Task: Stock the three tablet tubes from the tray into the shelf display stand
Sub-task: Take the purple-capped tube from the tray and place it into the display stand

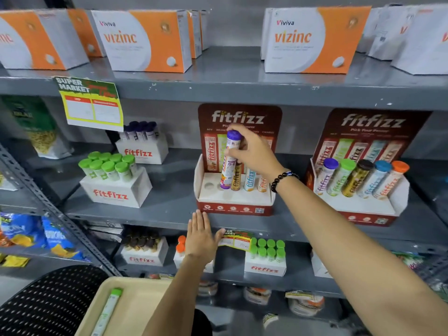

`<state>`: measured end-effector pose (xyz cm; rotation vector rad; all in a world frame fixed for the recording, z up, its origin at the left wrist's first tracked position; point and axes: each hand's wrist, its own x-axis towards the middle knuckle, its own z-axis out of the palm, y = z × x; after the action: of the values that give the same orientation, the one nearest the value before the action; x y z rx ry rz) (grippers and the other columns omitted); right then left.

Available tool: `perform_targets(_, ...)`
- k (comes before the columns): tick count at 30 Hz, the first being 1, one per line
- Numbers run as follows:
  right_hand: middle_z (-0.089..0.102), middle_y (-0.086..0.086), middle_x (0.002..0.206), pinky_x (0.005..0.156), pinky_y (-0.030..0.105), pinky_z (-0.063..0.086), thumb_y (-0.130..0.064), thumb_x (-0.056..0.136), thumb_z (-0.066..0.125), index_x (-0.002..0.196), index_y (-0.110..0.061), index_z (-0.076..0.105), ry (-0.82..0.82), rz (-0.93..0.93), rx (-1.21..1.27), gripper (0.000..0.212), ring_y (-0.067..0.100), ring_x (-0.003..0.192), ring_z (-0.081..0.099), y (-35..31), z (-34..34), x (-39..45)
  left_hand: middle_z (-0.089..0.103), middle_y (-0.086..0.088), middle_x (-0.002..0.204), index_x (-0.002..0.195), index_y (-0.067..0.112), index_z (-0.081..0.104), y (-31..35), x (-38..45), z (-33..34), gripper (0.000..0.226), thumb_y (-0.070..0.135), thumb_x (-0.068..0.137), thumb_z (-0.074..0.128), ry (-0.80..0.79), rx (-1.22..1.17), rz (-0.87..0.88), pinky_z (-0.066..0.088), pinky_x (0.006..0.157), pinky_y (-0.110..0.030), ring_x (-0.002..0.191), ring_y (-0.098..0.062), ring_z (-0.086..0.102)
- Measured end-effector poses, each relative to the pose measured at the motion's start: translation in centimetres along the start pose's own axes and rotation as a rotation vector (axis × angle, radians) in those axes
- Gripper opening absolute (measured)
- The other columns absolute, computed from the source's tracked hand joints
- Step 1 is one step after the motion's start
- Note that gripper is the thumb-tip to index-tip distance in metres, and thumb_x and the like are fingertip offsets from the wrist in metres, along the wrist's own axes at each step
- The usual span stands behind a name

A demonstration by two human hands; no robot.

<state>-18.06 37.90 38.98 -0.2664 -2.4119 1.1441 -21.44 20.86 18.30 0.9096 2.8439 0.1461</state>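
My right hand (252, 151) grips a purple-capped tablet tube (229, 161) near its top, with the tube's bottom end at a hole of the red fitfizz display stand (232, 207) on the middle shelf. Three tubes, gold (236, 177), blue (249, 179) and orange (262, 183), stand in the holes to its right. The leftmost hole (208, 185) is empty. My left hand (200, 236) is flat and open against the shelf edge below the stand. A green-capped tube (106, 311) lies on the beige tray (135, 306) at the bottom left.
A second, full fitfizz stand (358, 190) sits to the right. White boxes of green-capped (114, 183) and purple-capped (143, 146) tubes stand to the left. Vizinc boxes (145, 40) line the top shelf. A black perforated chair back (48, 299) is beside the tray.
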Motion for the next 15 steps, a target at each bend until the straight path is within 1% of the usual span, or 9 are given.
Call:
perform_targets(2, 0.058, -0.006, 0.108, 0.081, 0.037, 0.057, -0.019, 0.081, 0.070, 0.123, -0.024, 0.052, 0.018, -0.002, 0.006, 0.046, 0.016, 0.093, 0.061, -0.6, -0.2, 0.5, -0.012, -0.015, 0.157, 0.148, 0.005, -0.010, -0.2, 0.0, -0.2, 0.079, 0.059, 0.095, 0.012, -0.017, 0.015, 0.015, -0.006, 0.117, -0.036, 0.144, -0.028, -0.013)
perform_targets(4, 0.057, -0.007, 0.107, 0.081, 0.035, 0.056, -0.022, 0.080, 0.071, 0.119, -0.021, 0.055, 0.035, 0.010, 0.005, 0.042, 0.015, 0.093, 0.060, -1.1, -0.2, 1.0, -0.012, -0.014, 0.157, 0.148, 0.005, -0.011, -0.3, 0.1, -0.4, 0.080, 0.060, 0.094, 0.011, -0.036, 0.018, 0.022, -0.006, 0.117, -0.036, 0.144, -0.027, -0.013)
perform_targets(8, 0.062, -0.003, 0.110, 0.084, 0.030, 0.051, -0.024, 0.077, 0.073, 0.108, -0.022, 0.062, 0.041, 0.030, -0.034, 0.033, 0.015, 0.097, 0.059, -1.8, -0.2, 1.8, -0.013, -0.012, 0.157, 0.148, 0.007, -0.012, -0.5, 0.1, -0.5, 0.081, 0.062, 0.092, 0.009, -0.062, 0.011, 0.023, -0.006, 0.118, -0.035, 0.144, -0.026, -0.014)
perform_targets(10, 0.064, -0.003, 0.107, 0.083, 0.030, 0.051, -0.018, 0.074, 0.073, 0.101, -0.023, 0.065, 0.018, 0.024, -0.077, 0.028, 0.016, 0.096, 0.060, -2.1, -0.3, 2.1, -0.013, -0.011, 0.157, 0.148, 0.008, -0.013, -0.6, 0.0, -0.5, 0.082, 0.062, 0.091, 0.008, -0.066, 0.011, 0.029, -0.005, 0.118, -0.035, 0.143, -0.026, -0.014)
perform_targets(12, 0.065, -0.001, 0.107, 0.081, 0.029, 0.052, -0.009, 0.072, 0.071, 0.097, -0.022, 0.066, -0.008, 0.021, -0.100, 0.028, 0.018, 0.096, 0.061, -2.4, -0.4, 2.3, -0.014, -0.011, 0.157, 0.148, 0.008, -0.013, -0.7, 0.0, -0.5, 0.082, 0.062, 0.091, 0.009, -0.069, 0.011, 0.038, -0.005, 0.118, -0.035, 0.143, -0.026, -0.014)
perform_targets(15, 0.064, 0.002, 0.114, 0.082, 0.027, 0.052, 0.001, 0.071, 0.069, 0.103, -0.017, 0.066, -0.035, 0.043, -0.146, 0.037, 0.015, 0.100, 0.059, -2.6, -0.4, 2.5, -0.014, -0.012, 0.157, 0.148, 0.007, -0.013, -0.8, 0.0, -0.4, 0.081, 0.062, 0.092, 0.009, -0.063, 0.012, 0.047, -0.007, 0.116, -0.035, 0.143, -0.026, -0.015)
